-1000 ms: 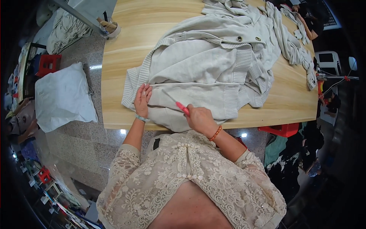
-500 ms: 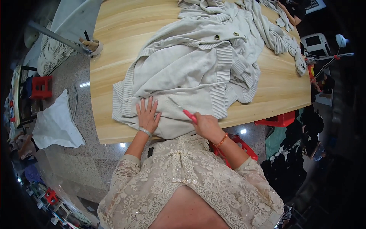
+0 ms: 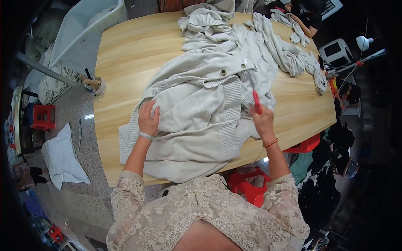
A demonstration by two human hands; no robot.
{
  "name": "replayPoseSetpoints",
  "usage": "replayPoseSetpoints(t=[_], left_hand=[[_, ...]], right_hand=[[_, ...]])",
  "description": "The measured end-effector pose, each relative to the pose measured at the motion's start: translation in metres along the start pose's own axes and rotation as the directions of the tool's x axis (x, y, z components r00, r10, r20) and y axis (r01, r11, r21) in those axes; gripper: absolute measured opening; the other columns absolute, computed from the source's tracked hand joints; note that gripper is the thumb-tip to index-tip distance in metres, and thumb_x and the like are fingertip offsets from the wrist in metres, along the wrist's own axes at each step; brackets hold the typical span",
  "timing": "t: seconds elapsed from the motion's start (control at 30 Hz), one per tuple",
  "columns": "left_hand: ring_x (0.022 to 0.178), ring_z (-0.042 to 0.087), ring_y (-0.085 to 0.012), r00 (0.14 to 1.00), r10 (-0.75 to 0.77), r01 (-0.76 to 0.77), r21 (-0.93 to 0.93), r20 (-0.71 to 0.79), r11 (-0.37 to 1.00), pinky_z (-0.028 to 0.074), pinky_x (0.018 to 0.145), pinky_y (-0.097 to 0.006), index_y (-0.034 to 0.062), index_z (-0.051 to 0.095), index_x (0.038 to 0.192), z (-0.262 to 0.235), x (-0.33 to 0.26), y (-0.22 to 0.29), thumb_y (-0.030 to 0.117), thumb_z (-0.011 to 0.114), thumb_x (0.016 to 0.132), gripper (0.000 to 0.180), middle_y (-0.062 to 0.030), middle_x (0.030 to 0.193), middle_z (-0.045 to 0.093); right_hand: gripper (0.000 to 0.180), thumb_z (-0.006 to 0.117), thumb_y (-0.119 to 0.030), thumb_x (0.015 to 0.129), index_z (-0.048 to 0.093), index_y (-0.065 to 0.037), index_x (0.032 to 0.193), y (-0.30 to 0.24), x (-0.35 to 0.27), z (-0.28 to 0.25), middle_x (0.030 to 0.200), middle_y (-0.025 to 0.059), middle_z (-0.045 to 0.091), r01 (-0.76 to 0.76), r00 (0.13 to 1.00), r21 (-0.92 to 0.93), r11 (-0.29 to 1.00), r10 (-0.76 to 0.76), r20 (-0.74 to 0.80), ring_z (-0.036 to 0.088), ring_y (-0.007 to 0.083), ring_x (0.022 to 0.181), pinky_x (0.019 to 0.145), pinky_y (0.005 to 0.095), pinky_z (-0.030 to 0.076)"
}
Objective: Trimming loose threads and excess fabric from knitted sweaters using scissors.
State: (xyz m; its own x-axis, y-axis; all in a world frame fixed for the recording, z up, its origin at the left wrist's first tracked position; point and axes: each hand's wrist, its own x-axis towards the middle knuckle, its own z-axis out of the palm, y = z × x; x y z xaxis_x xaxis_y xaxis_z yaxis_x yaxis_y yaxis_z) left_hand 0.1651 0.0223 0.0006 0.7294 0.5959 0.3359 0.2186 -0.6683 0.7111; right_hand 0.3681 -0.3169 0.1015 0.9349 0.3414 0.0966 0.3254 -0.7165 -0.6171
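Both hands have shifted since the earlier frame: the right hand [image 3: 264,121] has gone farther right, past the cuff [image 3: 229,140], and the left hand [image 3: 148,119] has left the sleeve for the ribbed edge. Pointing away from the wearer, slightly left, the pink-handled tool [image 3: 257,103] sits clenched in the right hand, its tip blurred. Pale cardigan [image 3: 188,104] cloth lies between the hands, sleeves running crosswise, cuffs to the right. Thumb apart, the left hand is over it; whether it grips cloth I cannot tell. Beneath is a wooden table [image 3: 125,50]; beyond are a red stool [image 3: 249,186] and speckled floor [image 3: 98,167].
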Motion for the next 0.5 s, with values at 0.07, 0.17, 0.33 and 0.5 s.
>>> replayPoseSetpoints(t=[0.07, 0.17, 0.33, 0.5], left_hand=[[0.099, 0.057, -0.0339, 0.997, 0.077, -0.076, 0.046, -0.029, 0.996, 0.046, 0.088, -0.04, 0.0041, 0.061, 0.113, 0.026, 0.036, -0.008, 0.014, 0.066, 0.083, 0.032, -0.0159, 0.105, 0.061], [0.104, 0.054, -0.0341, 0.998, 0.068, -0.066, 0.134, -0.009, 0.989, 0.045, 0.09, -0.042, 0.0078, 0.058, 0.118, 0.061, 0.072, -0.017, 0.017, 0.07, 0.078, 0.043, -0.0148, 0.108, 0.059], [0.107, 0.053, -0.0346, 0.976, -0.053, 0.0, 0.242, 0.21, 0.97, 0.044, 0.093, -0.041, 0.0135, 0.053, 0.125, 0.08, 0.09, -0.031, 0.017, 0.071, 0.076, 0.053, -0.0144, 0.115, 0.055], [0.109, 0.056, -0.0345, 0.953, -0.185, 0.172, 0.078, 0.24, 0.982, 0.047, 0.091, -0.04, 0.0115, 0.057, 0.119, 0.073, 0.1, -0.041, 0.015, 0.072, 0.074, 0.047, -0.0138, 0.105, 0.062]], right_hand=[[0.021, 0.065, -0.024, 0.084, 0.061, -0.004, 0.087, 0.001, 0.041, -0.004, 0.073, 0.0234, 0.061, 0.051, 0.993, -0.111, 0.993, -0.062, -0.101, 0.061, 0.0421, 0.073, 0.063, 0.0482, 0.046], [0.023, 0.067, -0.02, 0.08, 0.057, -0.004, 0.094, 0.018, 0.097, 0.005, 0.076, 0.0245, 0.062, 0.023, 0.993, -0.355, 0.935, -0.063, -0.101, 0.062, 0.0441, 0.077, 0.067, 0.051, 0.047], [0.027, 0.066, -0.017, 0.078, 0.054, -0.005, 0.098, 0.03, 0.156, 0.04, 0.086, 0.0231, 0.064, 0.105, 0.993, -0.373, 0.922, -0.12, -0.015, 0.061, 0.0437, 0.083, 0.074, 0.0513, 0.048], [0.031, 0.068, -0.022, 0.071, 0.06, -0.005, 0.096, 0.045, 0.197, 0.049, 0.086, 0.0209, 0.065, 0.078, 0.996, -0.304, 0.95, -0.059, 0.07, 0.062, 0.0397, 0.083, 0.074, 0.0476, 0.049]])
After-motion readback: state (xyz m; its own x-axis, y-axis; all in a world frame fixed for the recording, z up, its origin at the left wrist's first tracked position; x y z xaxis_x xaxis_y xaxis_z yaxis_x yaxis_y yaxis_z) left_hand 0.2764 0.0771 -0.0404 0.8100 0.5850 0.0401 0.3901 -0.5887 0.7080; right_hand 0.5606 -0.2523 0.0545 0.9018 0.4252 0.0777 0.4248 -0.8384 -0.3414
